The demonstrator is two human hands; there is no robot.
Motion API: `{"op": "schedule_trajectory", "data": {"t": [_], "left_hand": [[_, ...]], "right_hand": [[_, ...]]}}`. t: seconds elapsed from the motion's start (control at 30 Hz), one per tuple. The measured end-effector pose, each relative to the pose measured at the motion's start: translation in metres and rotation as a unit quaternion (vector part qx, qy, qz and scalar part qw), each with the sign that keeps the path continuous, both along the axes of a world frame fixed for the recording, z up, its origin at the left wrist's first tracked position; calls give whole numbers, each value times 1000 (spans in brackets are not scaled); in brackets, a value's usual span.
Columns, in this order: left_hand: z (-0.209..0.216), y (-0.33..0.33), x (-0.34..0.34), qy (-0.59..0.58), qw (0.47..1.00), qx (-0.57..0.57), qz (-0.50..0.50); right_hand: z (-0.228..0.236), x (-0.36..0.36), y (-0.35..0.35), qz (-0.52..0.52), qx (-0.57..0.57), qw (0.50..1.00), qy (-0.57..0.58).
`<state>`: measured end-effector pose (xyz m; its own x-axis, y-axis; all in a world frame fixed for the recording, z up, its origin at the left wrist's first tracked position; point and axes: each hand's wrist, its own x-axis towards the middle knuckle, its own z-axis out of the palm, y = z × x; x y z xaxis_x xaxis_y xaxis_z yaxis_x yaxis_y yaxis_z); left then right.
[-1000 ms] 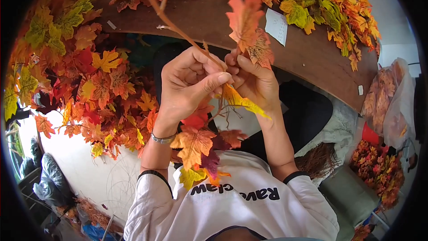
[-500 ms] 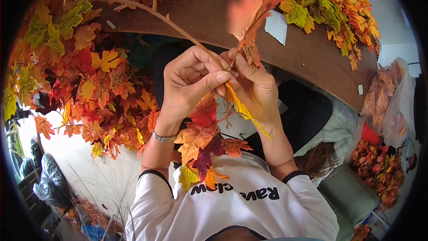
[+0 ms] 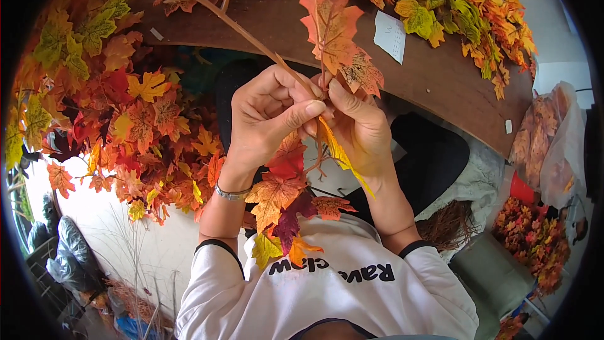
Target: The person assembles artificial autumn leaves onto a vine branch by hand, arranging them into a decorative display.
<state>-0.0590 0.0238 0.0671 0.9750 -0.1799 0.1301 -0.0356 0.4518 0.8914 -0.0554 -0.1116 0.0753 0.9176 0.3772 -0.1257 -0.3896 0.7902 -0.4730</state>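
A brown artificial branch stem (image 3: 214, 16), curled into a loop at its far end, slants down into my left hand (image 3: 267, 116), which pinches it between thumb and fingers. Against it, my right hand (image 3: 363, 123) grips the thin stalk of a leaf sprig. An orange artificial maple leaf (image 3: 330, 25) stands up from that sprig, with a speckled leaf (image 3: 365, 74) beside it. Below my fingertips hangs a yellow leaf (image 3: 343, 154), seen nearly edge-on. Lower on the branch dangle orange, red and purple leaves (image 3: 277, 198), in front of my shirt. The exact joint is hidden by my fingers.
A brown table (image 3: 434, 82) curves across the front, with a white paper slip (image 3: 390, 36) on it. Green and orange leaf bunches (image 3: 453, 6) lie at its far right. Leafy branches (image 3: 138, 119) crowd my left. Bagged leaves (image 3: 547, 132) stand at the right.
The orange leaf has swung from leaning far right, partly edge-on, to upright with its broad face showing. The branch's far end has risen slightly. Both hands stay almost in place.
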Motion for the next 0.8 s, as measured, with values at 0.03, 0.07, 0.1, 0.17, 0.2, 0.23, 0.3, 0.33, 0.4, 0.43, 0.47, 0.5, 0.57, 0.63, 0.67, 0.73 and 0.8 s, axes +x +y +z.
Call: {"op": "schedule_trajectory", "data": {"t": [0.03, 0.07, 0.1, 0.17, 0.2, 0.23, 0.3, 0.33, 0.4, 0.43, 0.47, 0.5, 0.57, 0.63, 0.67, 0.73, 0.8], "left_hand": [[0, 0, 0, 0, 1000, 0, -1], [1, -1, 0, 5, 1000, -7, -3], [2, 0, 0, 11, 1000, -12, -2], [2, -1, -2, 12, 1000, -15, 4], [1, -1, -2, 14, 1000, -19, 7], [0, -2, -1, 13, 1000, -19, 7], [-3, -4, 3, -7, 999, -31, 5], [-2, -4, 3, -8, 999, -31, 5], [2, -5, 3, 3, 999, -34, 18], [2, -5, 3, 2, 999, -33, 18], [2, -5, 3, -2, 999, -38, 15], [2, -5, 4, -6, 999, -43, 13], [1, -4, 4, -5, 999, -35, 10], [0, -3, 5, -4, 1000, -26, 6], [-1, -3, 5, -4, 1000, -28, 6], [0, -3, 4, -3, 1000, -30, 6], [1, -3, 4, -5, 1000, -28, 12]], "right_hand": [[0, 0, 0, 3, -8, 1000, -9], [-4, 0, -2, 2, -9, 1000, -8], [-11, 0, -2, 10, -2, 1000, -14], [-14, 0, -3, 20, 5, 1000, -20], [-14, 0, -3, 7, -3, 1000, -21], [-14, 1, -3, -5, -11, 1000, -22], [-12, 0, -1, -11, -5, 1000, -11], [-11, 0, -1, -18, 2, 1000, 0], [-9, 0, 0, -20, 4, 1000, 2], [-9, 0, 0, -21, 7, 1000, 4], [-9, 1, 0, -21, 7, 1000, 4], [-11, 2, -1, -14, 21, 1000, 18], [-10, 2, -1, -7, 35, 999, 33], [-7, 3, 1, -2, 36, 999, 29], [-8, 3, 0, -2, 36, 999, 29], [-10, 4, 0, -1, 18, 1000, 12], [-9, 3, 1, -5, 15, 1000, 27]]}}
